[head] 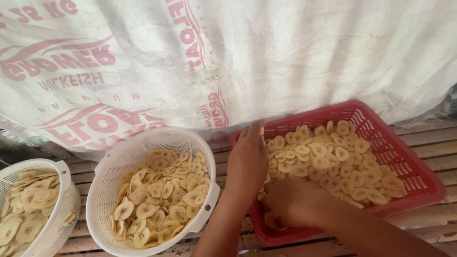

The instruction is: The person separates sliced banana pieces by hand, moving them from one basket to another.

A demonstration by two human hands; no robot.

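A red plastic basket holds many pale yellow banana chips. My left hand rests at the basket's left rim, fingers together and pointing up, touching the chips there. My right hand reaches into the near left corner of the basket, palm down, fingers curled among the chips; whether it grips any is hidden. A round white colander full of chips stands just left of my left forearm.
A second white colander with chips sits at the far left edge. All containers stand on a slatted bamboo bench. A white woven sack sheet with red print hangs behind them.
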